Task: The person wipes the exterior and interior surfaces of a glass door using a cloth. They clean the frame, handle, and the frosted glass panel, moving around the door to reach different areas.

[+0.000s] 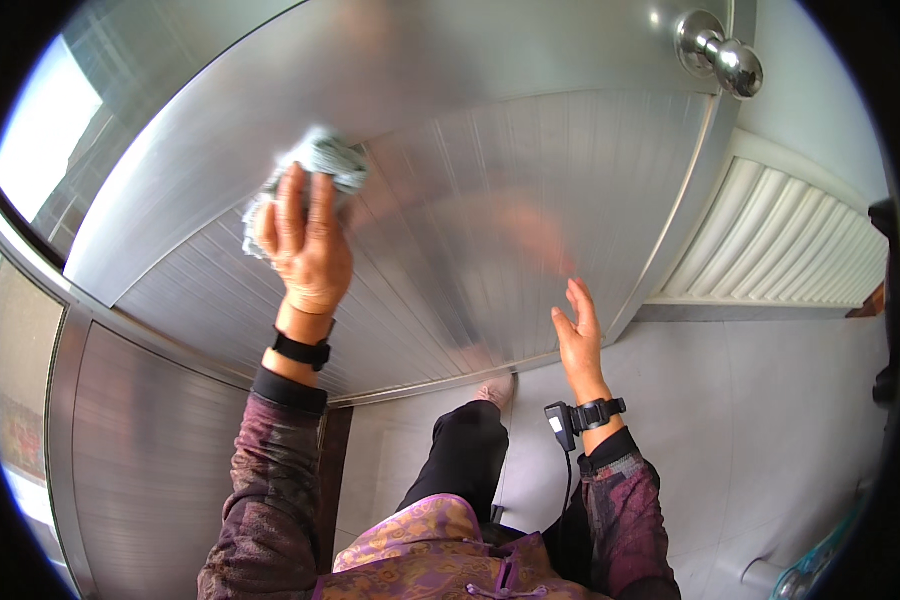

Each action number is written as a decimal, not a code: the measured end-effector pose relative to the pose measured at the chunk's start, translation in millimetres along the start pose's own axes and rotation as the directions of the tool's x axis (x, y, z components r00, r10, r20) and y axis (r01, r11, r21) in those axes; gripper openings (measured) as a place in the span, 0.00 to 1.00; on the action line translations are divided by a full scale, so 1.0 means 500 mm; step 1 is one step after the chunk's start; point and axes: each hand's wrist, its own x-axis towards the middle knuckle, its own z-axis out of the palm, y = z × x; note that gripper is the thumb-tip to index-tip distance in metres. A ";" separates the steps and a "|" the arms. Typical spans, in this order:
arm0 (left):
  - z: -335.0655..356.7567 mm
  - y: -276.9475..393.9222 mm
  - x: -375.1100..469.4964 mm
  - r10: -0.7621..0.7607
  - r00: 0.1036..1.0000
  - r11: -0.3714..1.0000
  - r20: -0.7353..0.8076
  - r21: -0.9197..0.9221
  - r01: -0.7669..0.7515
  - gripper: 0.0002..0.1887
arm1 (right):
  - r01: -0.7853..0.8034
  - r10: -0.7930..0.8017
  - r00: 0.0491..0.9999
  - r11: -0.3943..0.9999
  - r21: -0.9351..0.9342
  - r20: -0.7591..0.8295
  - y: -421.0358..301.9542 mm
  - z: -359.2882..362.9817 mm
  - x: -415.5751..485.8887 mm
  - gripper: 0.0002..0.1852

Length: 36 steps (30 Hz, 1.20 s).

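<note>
My left hand (307, 232) presses a crumpled pale grey-green cloth (330, 159) against a brushed metal door (435, 217), near the upper edge of its ribbed lower panel. Parts of the cloth stick out above and to the left of the fingers. Lower down and to the right, my right hand (581, 330) is held in front of the door's lower right part, its fingers apart and nothing in them. A round polished door knob (739, 69) is fixed at the door's upper right.
A white ribbed radiator (772, 232) stands right of the door. To the left is a metal frame (64, 420) with glass and a metal panel (157, 450). My shoe (497, 390) is on the grey tiled floor (690, 420) by the door's bottom edge. A teal object (817, 559) lies lower right.
</note>
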 end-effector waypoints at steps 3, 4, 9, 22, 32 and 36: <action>0.010 0.026 -0.047 0.053 0.992 0.998 0.116 0.011 -0.055 0.21 | -0.036 0.036 0.999 0.999 0.030 -0.015 -0.005 -0.004 0.000 0.25; 0.018 0.036 -0.063 0.056 0.993 0.998 0.104 -0.024 -0.054 0.23 | -0.046 0.047 0.999 0.998 0.049 -0.012 -0.006 -0.005 0.000 0.24; 0.008 0.089 -0.191 0.176 0.881 0.967 0.439 -0.244 -0.071 0.25 | -0.081 0.082 0.997 0.991 0.106 -0.006 -0.001 -0.006 -0.001 0.18; -0.013 -0.029 -0.175 0.450 0.790 0.867 0.417 -0.417 -0.273 0.17 | -0.024 0.035 0.998 0.983 0.181 -0.056 0.008 -0.026 -0.009 0.12; -0.090 -0.188 0.026 0.078 0.987 0.997 0.142 -0.034 -0.074 0.26 | -0.061 0.067 0.997 0.978 0.199 -0.023 0.000 -0.016 -0.016 0.10; -0.049 -0.118 -0.092 0.039 0.982 0.996 0.185 -0.092 -0.023 0.24 | -0.074 0.074 0.997 0.990 0.122 0.005 0.003 -0.010 -0.019 0.10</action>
